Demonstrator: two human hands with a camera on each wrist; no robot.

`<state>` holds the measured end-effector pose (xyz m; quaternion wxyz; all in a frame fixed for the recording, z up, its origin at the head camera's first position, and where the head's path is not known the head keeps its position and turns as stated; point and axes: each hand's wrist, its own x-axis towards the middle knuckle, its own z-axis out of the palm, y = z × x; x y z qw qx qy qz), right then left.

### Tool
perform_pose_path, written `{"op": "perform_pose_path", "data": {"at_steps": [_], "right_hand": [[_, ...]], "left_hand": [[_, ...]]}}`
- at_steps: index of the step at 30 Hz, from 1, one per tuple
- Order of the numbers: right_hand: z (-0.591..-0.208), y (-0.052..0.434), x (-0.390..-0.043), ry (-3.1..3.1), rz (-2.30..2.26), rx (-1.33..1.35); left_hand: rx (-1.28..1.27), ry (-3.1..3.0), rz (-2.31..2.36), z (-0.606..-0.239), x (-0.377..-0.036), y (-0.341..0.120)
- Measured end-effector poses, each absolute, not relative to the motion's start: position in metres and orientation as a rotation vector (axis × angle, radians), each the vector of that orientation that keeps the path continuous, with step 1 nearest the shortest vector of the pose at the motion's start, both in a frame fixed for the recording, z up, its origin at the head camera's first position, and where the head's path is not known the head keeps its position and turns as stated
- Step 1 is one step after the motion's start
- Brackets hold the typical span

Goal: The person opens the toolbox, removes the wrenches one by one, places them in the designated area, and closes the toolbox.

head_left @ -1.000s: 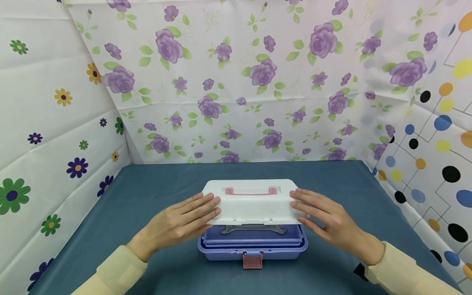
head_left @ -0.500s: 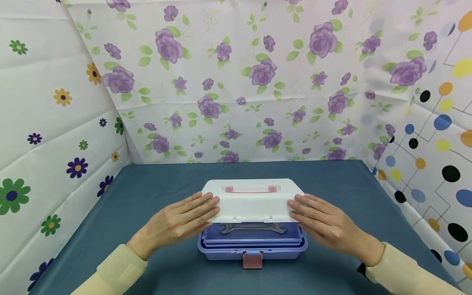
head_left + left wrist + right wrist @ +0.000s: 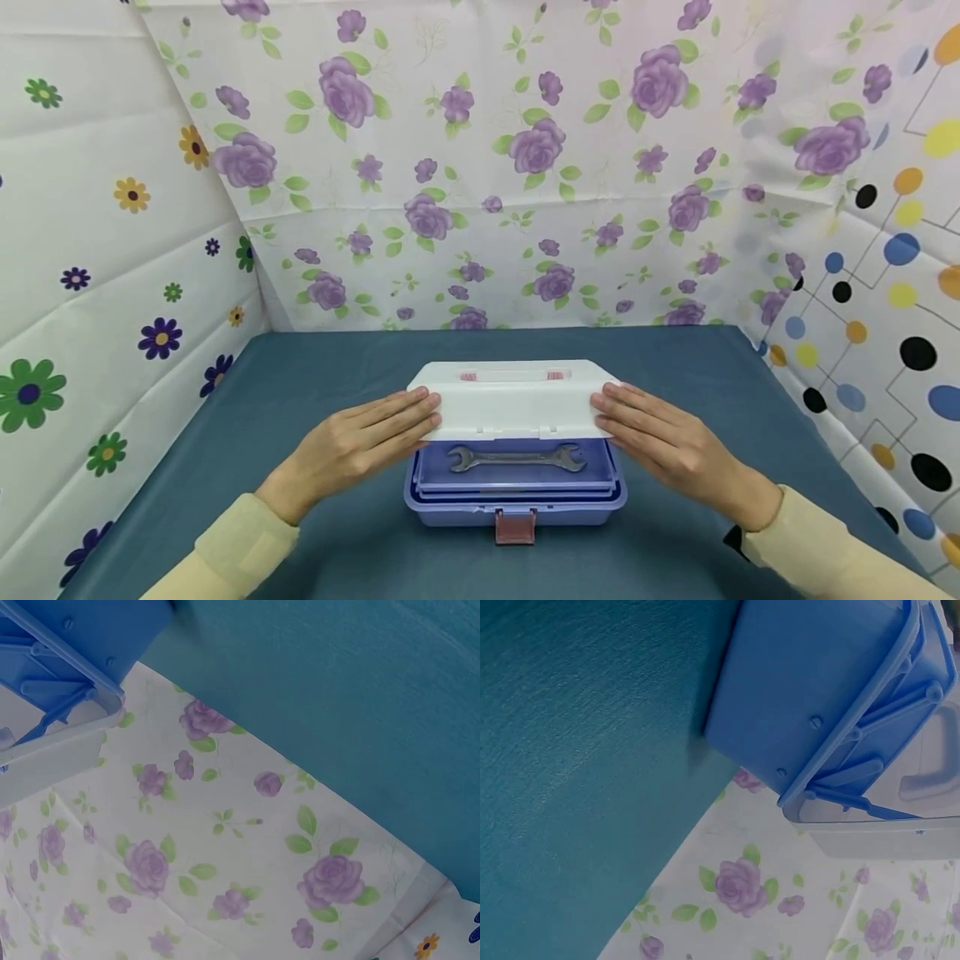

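Left hand (image 3: 351, 443) and right hand (image 3: 671, 446), apart, straight fingers against the lid (image 3: 517, 408) between them, have tilted it higher, baring the wrench (image 3: 516, 458) below.

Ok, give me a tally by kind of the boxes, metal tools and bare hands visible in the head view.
Periwinkle-blue plastic toolbox with a white plastic lid: 1
Silver-grey metal double open-ended wrench: 1
Bare left hand and bare right hand: 2
Total: 4
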<state>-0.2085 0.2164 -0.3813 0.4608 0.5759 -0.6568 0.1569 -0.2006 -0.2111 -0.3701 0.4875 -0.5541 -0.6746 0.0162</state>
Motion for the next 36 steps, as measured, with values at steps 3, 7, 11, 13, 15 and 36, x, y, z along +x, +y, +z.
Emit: {"op": "perform_pose_path", "data": {"at_steps": [3, 7, 11, 13, 15, 36], "right_hand": [[-0.38, 0.215, -0.21, -1.605, 0.406, 1.418], [-0.377, 0.214, -0.212, -1.594, 0.437, 1.406], [-0.377, 0.213, -0.215, -1.6, 0.496, 1.383], [-0.377, 0.213, -0.217, -1.592, 0.523, 1.367], [-0.377, 0.212, -0.218, -1.582, 0.532, 1.348], [-0.377, 0.203, -0.23, -1.623, 0.65, 1.138]], "left_hand": [[-1.341, -1.657, 0.027, -0.369, -0.201, -0.214], [-1.32, -1.655, -0.019, -0.368, -0.203, -0.215], [-1.31, -1.669, -0.087, -0.369, -0.206, -0.214], [-1.303, -1.677, -0.134, -0.37, -0.208, -0.213], [-1.291, -1.685, -0.171, -0.371, -0.21, -0.212], [-1.123, -1.769, -0.452, -0.374, -0.219, -0.2]]}}
